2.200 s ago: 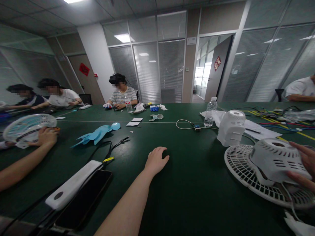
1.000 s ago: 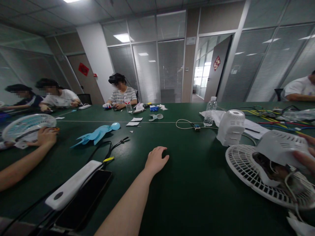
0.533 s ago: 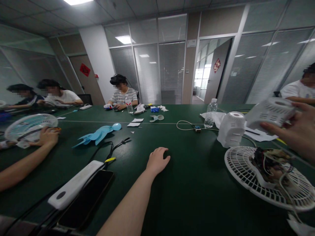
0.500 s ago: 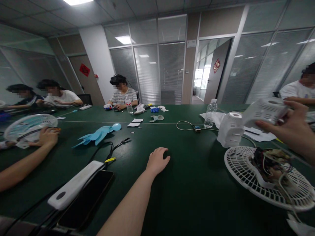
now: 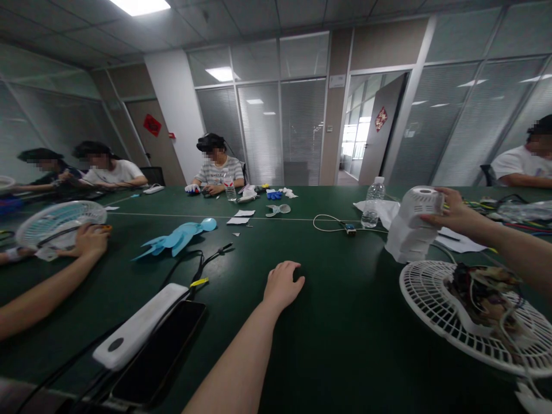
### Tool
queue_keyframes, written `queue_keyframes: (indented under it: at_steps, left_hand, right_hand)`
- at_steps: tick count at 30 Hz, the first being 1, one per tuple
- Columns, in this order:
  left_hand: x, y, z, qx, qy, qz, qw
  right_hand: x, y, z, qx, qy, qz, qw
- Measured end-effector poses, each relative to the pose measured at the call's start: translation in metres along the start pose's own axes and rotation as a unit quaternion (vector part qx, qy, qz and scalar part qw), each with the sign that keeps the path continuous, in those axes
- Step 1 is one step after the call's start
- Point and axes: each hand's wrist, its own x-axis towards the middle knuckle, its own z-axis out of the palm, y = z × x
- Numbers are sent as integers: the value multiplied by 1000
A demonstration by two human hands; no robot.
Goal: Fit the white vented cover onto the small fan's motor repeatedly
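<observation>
My left hand (image 5: 282,287) rests on the green table (image 5: 336,345), its fingers loosely bent, the thumb apart, holding nothing. My right hand (image 5: 455,210) reaches in from the right and grips a white plastic motor cover (image 5: 425,201) with vent slots and a round hole on top. Directly against it stands a second white plastic cover (image 5: 405,241); whether one sits inside the other cannot be made out. Below my right forearm lies a white fan grille (image 5: 425,293) with a motor and loose wires (image 5: 483,293) on it.
A water bottle (image 5: 373,201), paper (image 5: 466,241) and a small cabled circuit board (image 5: 350,229) lie beyond. Leftward are blue fan blades (image 5: 176,236), a white power bank-like bar (image 5: 142,325) and a phone (image 5: 159,356). A co-worker's hand (image 5: 90,238) holds another grille (image 5: 32,221).
My right hand has moved left and down, bringing the held cover from the air onto or against the other cover. My left hand stays put on the table; the view shifts slightly.
</observation>
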Motion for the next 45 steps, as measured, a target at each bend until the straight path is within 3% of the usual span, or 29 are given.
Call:
queue_keyframes:
  at_steps: [3, 5, 11, 18, 25, 30, 35, 41, 45]
  left_hand:
    - [0, 0, 0, -3, 2, 3, 1000]
    - [0, 1, 0, -6, 6, 5, 1000]
    - [-1, 1, 1, -17, 19, 8, 1000]
    - [-1, -2, 2, -29, 29, 15, 999]
    - [-2, 0, 4, -35, 39, 11, 999]
    - [-1, 3, 4, -24, 41, 13, 999]
    - [1, 3, 5, -10, 45, 18, 999]
    - [2, 3, 5, -1, 43, 20, 999]
    - [1, 4, 3, 1, 35, 20, 999]
  right_hand:
    - [-6, -7, -3, 36, -63, 84, 994]
    - [-8, -12, -1, 42, -57, 136, 988]
    - [-4, -31, 16, 34, -45, 153, 987]
    - [-8, -74, 47, 60, -88, 105, 989]
    - [-22, -117, 100, 112, -105, -3, 988]
    - [-19, -136, 139, 151, -121, -49, 980]
    - [-16, -147, 162, 168, -142, -84, 972]
    - [-27, -145, 161, 144, -141, -101, 974]
    - [-62, -135, 127, 23, -103, -156, 982]
